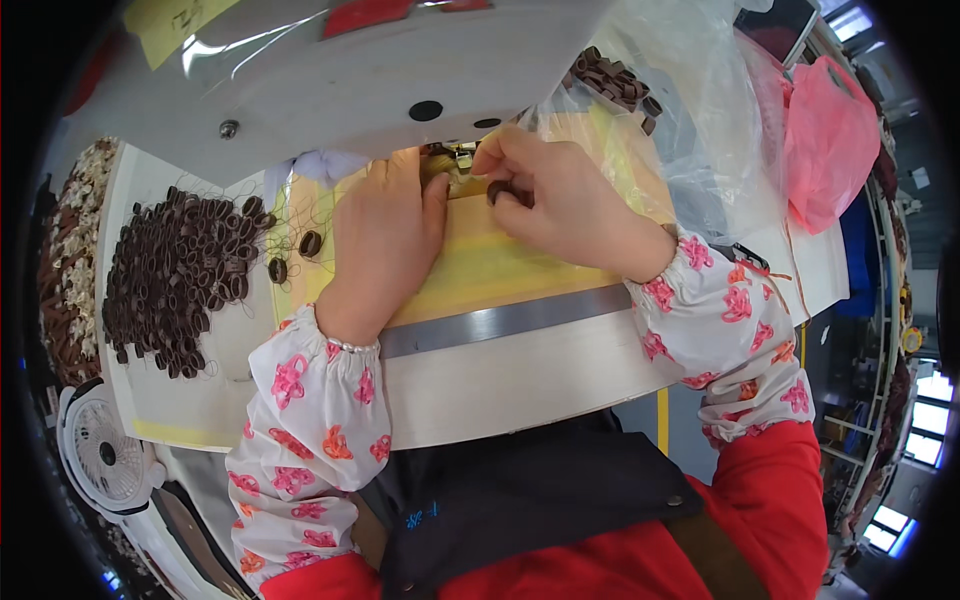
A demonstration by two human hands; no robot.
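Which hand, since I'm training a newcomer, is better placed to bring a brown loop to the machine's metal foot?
Probably the right hand: it holds a brown loop close to the metal foot; the left hand shows no loop.

At the glossy grey-white machine (350, 70), we hold a small dark-brown loop (498, 190) in our bare right grip (570, 197), our bare left grip (385, 235) nearby, similar loops (185, 270) heaped leftward on the white desk (160, 402)

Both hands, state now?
Left hand: partly hidden by the machine; grip can't be told.
Right hand: closed, holding a dark brown loop.
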